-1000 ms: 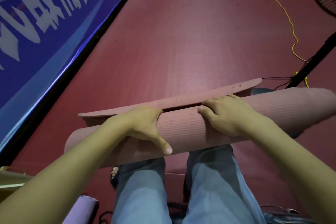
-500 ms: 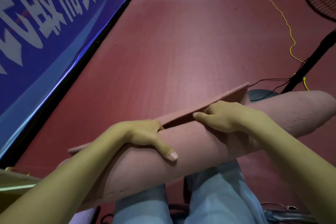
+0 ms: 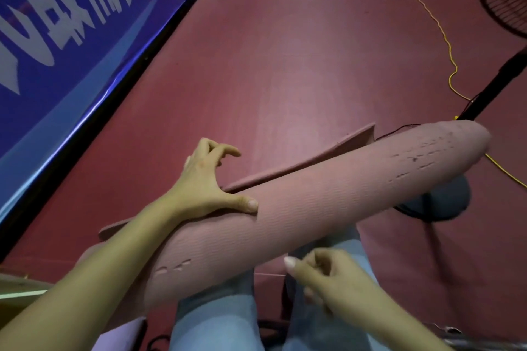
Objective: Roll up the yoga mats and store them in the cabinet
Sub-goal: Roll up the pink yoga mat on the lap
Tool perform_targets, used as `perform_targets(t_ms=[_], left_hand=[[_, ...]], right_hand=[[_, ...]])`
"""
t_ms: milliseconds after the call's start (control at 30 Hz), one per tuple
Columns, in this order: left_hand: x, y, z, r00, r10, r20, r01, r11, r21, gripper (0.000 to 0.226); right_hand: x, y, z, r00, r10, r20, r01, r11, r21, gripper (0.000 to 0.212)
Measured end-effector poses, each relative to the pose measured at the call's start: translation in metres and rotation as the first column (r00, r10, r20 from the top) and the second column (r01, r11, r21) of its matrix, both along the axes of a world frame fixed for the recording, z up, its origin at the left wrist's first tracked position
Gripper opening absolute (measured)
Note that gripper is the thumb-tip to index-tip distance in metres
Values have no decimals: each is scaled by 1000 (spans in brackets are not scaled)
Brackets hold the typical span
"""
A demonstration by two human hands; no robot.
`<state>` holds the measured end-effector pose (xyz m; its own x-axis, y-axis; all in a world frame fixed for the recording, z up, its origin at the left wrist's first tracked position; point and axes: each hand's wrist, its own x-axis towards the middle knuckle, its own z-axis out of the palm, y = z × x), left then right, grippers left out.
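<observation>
Mat [image 3: 313, 208] slanting across lap — left hand [image 3: 205, 179] resting on it, fingers loose; right hand [image 3: 328, 279] just below, half-curled, empty.

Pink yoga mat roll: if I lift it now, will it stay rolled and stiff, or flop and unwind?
The pink yoga mat roll probably carries like a firm, light tube; it spans the lap without sagging. Its loose outer flap stands off the roll, so it may unwind. Only the left hand touches it, thumb pressing; the right hand is off, so it could roll.
</observation>
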<state>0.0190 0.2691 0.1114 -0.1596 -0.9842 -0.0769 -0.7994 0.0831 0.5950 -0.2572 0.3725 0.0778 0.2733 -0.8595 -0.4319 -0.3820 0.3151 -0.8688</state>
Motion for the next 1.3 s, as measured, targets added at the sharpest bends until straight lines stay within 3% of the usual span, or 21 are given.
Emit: perform_targets(t_ms=[33, 100, 167, 233, 333, 433, 533, 667, 733, 833, 900, 967, 1033, 1200, 1300], left_hand=[[-1, -1, 0, 998, -9, 58, 7, 999, 32, 129], [-3, -2, 3, 993, -105, 47, 87, 954, 287, 142], [-5, -3, 6, 980, -164, -113, 199, 830, 521, 121], [-8, -6, 14, 976, -191, -104, 218, 844, 490, 86], [-10, -16, 32, 969, -246, 24, 230, 933, 277, 68], [-4, -28, 49, 970, -240, 42, 233, 964, 130, 72], [3, -46, 55, 981, -188, -38, 189, 982, 21, 84], [-8, -58, 58, 982, -136, 129, 141, 990, -30, 104], [-19, -58, 53, 995, -88, 45, 90, 995, -49, 114], [-37, -56, 39, 974, -179, -140, 164, 980, -113, 138], [-51, -48, 28, 958, -213, -193, 195, 975, -109, 123], [-59, -37, 13, 967, -163, -195, 132, 978, -164, 98], [-61, -28, -2, 974, -112, -199, 65, 971, -230, 93], [-58, -26, -21, 961, 33, -275, -102, 965, -241, 116], [-50, -25, -33, 940, 150, -305, -219, 953, -207, 123]], right_hand=[[5, 5, -9, 984, -63, 166, 27, 978, 208, 61], [9, 4, -23, 831, -310, 461, 117, 909, 400, 99], [13, -9, -23, 659, -483, 577, 198, 851, 486, 104], [21, -20, -17, 591, -536, 603, 244, 831, 499, 87], [35, -37, -16, 571, -530, 627, 358, 848, 391, 68], [40, -70, -5, 632, -404, 661, 398, 901, 170, 69], [39, -108, 7, 726, -323, 607, 429, 902, -33, 77], [32, -143, 14, 866, -284, 411, 417, 865, -280, 86], [31, -152, 6, 913, -292, 284, 385, 847, -367, 91], [30, -149, -24, 946, -275, 173, 322, 862, -392, 84], [29, -141, -40, 954, -267, 133, 298, 876, -380, 75], [26, -137, -49, 966, -238, 102, 259, 900, -350, 70], [25, -136, -54, 979, -199, 48, 203, 918, -342, 70], [39, -141, -41, 994, -111, 25, 111, 895, -431, 68], [43, -146, -29, 995, -37, 87, 74, 880, -469, 74]])
